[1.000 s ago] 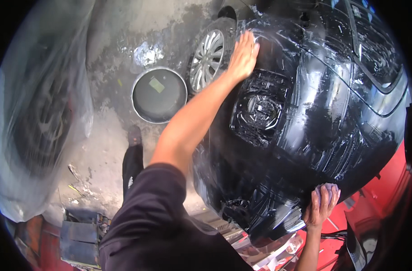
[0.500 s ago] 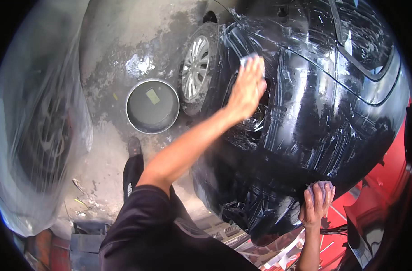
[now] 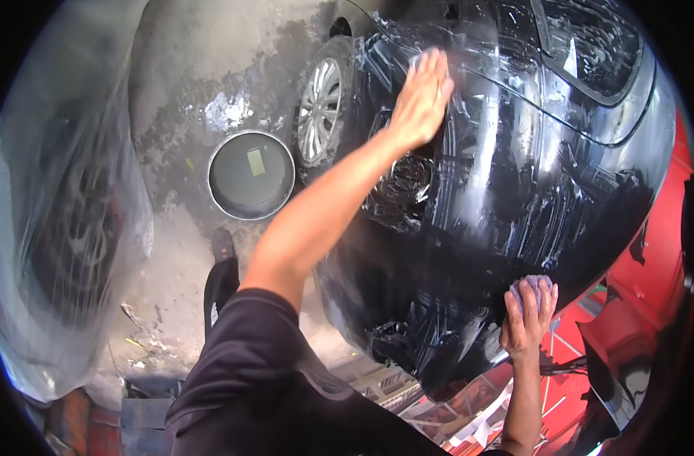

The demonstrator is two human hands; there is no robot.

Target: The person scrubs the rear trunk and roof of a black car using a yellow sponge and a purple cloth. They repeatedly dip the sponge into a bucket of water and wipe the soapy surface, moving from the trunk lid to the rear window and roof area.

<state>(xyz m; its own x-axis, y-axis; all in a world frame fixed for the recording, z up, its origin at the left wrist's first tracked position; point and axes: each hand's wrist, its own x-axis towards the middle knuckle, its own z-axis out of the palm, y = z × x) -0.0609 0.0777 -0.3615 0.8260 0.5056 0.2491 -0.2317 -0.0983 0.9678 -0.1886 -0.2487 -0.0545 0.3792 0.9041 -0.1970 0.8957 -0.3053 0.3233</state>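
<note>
1. I see a black car (image 3: 514,190) filling the right half of the view, nose toward me. The paint is wet, streaked with white suds, glossy with reflections.
2. Left hand (image 3: 421,100) — fingers together, palm flat on the fender above the headlight (image 3: 404,186). A pale edge shows at the fingertips; could be a cloth, I can't tell.
3. Right hand (image 3: 528,315) presses a purple sponge (image 3: 531,289) against the lower bumper edge, fingers curled over it.
4. Front wheel (image 3: 320,110) sits just left of the left hand. A round grey bucket (image 3: 251,175) stands on the wet concrete floor (image 3: 172,91), near the wheel.
5. Hard to read — a second vehicle under clear plastic sheet (image 3: 65,228) at far left, only a blurred wheel shape showing through. Car roof cut off at the top rim; red objects at lower right I can't identify.
</note>
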